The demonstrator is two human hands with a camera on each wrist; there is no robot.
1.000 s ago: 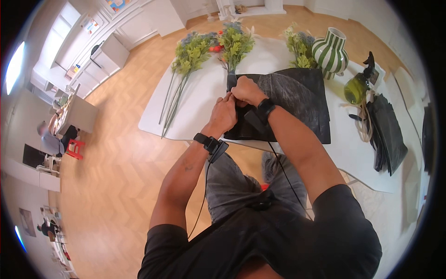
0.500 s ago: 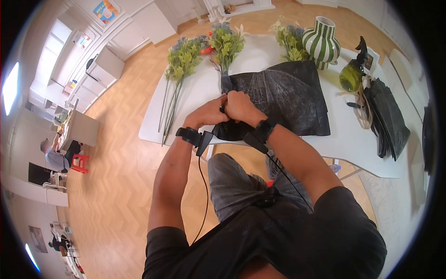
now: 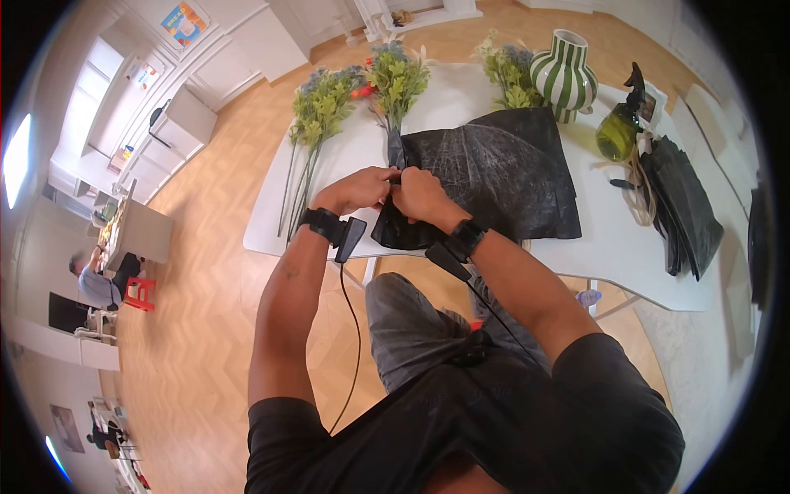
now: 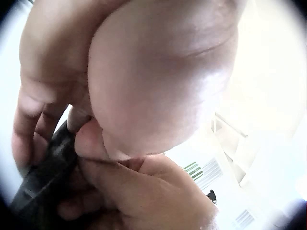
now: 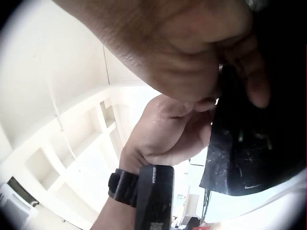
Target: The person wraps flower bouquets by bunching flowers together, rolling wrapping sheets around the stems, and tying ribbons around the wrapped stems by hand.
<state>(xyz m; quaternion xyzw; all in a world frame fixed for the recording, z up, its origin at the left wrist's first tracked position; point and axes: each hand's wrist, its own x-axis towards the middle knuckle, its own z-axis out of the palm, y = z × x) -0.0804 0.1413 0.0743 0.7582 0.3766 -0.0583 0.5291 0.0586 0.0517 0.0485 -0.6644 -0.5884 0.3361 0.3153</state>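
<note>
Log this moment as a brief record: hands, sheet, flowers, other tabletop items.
left hand: pinches the black sheet
right hand: curled at the sheet, against the left hand
black sheet: spread, creased
middle flower bunch: lower end at the sheet's left edge
left flower bunch: stems bare
far right: striped vase, green bottle, dark folded material

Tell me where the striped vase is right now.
In the head view, the striped vase stands toward the far right of the table, between a bunch of flowers and the green bottle.
</note>
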